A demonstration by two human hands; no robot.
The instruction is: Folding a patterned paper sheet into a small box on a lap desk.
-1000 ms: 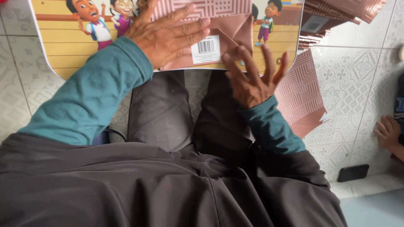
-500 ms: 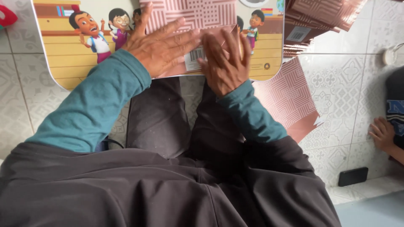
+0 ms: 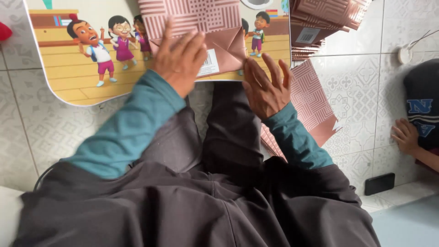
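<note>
While pressing the fold, keep the left hand (image 3: 179,58) flat, fingers spread, palm down on the rose-coloured patterned paper bag (image 3: 201,32) lying on the cartoon-printed lap table (image 3: 82,73). Hold the right hand (image 3: 265,87) open as well, fingers splayed, fingertips at the lower right edge of the bag beside the folded triangular flap (image 3: 228,45); nothing gripped by either hand. Judged step: creasing the bottom flaps of the bag. To crease well: anchor with the left palm, slide the right fingertips along the fold line outward from the centre, apply even pressure, avoid shifting the sheet on the slick tabletop. Check alignment of flap edges before firming the crease. Keep clear of the stack of finished bags (image 3: 324,23) at the upper right and the loose flat sheet (image 3: 311,105) on the tiled floor (image 3: 361,91). Disregard another person's hand (image 3: 404,136) at the far right.
</note>
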